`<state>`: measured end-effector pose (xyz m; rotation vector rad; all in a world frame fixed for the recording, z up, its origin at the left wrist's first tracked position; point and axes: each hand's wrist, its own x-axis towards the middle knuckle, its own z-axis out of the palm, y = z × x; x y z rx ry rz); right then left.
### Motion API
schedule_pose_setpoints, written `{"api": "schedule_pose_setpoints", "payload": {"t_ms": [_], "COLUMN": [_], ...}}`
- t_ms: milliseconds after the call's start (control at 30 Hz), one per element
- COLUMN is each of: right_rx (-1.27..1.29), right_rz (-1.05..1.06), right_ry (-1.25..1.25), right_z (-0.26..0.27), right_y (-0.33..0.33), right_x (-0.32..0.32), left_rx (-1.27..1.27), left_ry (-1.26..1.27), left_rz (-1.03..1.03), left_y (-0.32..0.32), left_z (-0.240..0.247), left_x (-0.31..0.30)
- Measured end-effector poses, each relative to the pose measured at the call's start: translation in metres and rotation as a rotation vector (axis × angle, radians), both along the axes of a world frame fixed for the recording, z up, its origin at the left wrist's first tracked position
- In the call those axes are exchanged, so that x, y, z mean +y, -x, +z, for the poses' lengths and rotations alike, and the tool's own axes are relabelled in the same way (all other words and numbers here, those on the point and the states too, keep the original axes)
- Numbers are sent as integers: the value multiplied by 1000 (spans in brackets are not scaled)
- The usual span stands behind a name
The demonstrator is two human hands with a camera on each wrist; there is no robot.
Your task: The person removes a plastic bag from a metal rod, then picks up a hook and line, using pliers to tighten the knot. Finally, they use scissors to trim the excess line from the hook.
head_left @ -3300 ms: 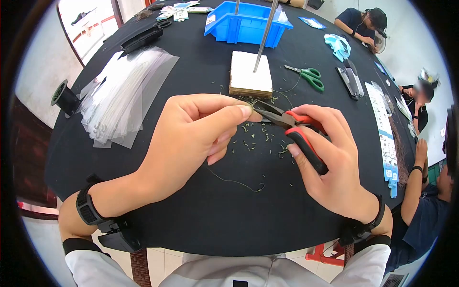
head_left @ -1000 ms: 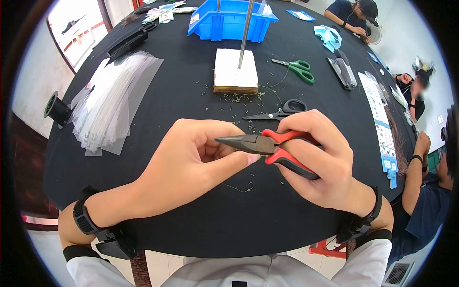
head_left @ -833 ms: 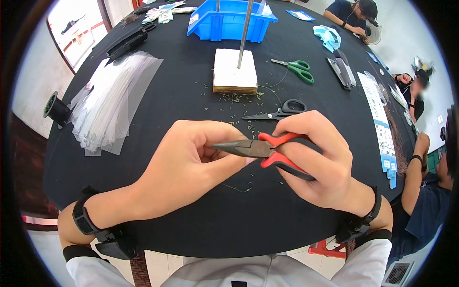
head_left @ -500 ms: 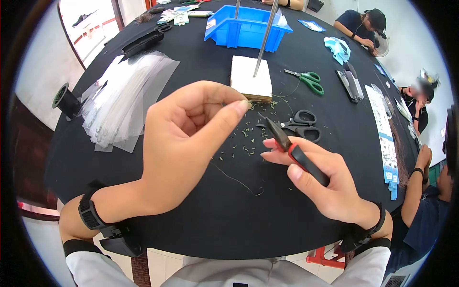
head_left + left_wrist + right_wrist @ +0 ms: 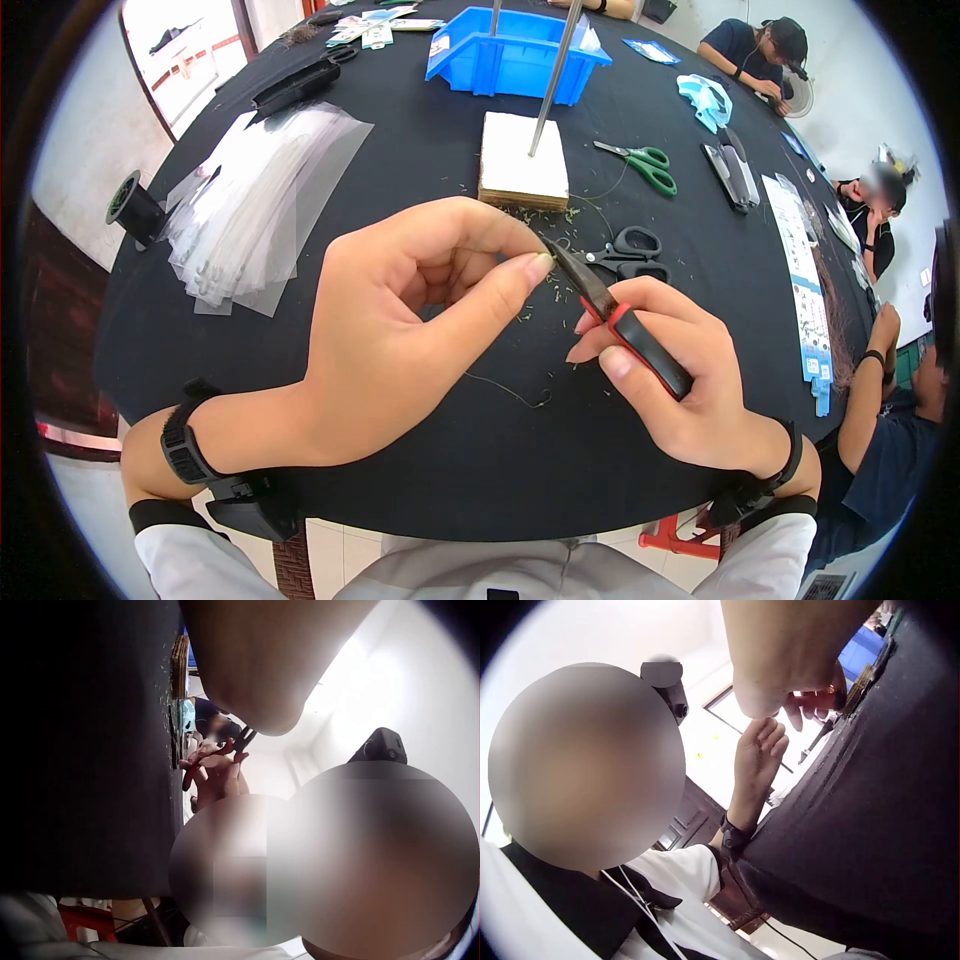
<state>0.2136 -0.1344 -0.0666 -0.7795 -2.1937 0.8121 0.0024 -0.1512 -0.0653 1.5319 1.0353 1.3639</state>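
In the head view my left hand point(image 5: 400, 310) pinches a tiny greenish bit between thumb and forefinger; its kind I cannot tell. My right hand point(image 5: 690, 390) holds red-and-black needle-nose pliers point(image 5: 648, 350), their dark nose pointing up and left, right at the left fingertips. Below the left hand a thin line point(image 5: 505, 388) lies on the black cloth, curling at its far end. Behind the pliers lie black scissors point(image 5: 608, 258). In the left wrist view the right hand point(image 5: 214, 769) shows with the pliers; in the right wrist view the left hand point(image 5: 761, 757) is partly hidden.
Green clippings lie around a white-topped wooden block point(image 5: 520, 160) with a metal rod point(image 5: 555, 85). Behind it stands a blue bin point(image 5: 470, 65). Clear plastic sleeves point(image 5: 270, 200) and a black spool point(image 5: 137, 210) are left; green-handled scissors point(image 5: 640, 160) and a stapler point(image 5: 733, 175) are right.
The pliers lay across the left fingers about a second ago and stood apart from them half a second ago. Since then the left fingertips have shifted right and down, closer to the nose.
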Motion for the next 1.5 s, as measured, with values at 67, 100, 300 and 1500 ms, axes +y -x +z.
{"api": "schedule_pose_setpoints", "payload": {"t_ms": [67, 100, 300, 1500], "right_rx": [-10, -16, -87, -45], "right_rz": [-20, -30, -46, -9], "right_ry": [-56, -67, -71, 136], "right_z": [-1, 0, 4, 6], "right_y": [0, 1, -1, -4], "right_x": [0, -1, -3, -3], "left_rx": [-10, -16, 5, 32], "left_ry": [20, 29, 63, 1], "left_rz": [-4, -5, -11, -11], "left_y": [0, 0, -1, -1], "left_z": [-1, -1, 0, 0], "left_x": [0, 0, -1, -1]}}
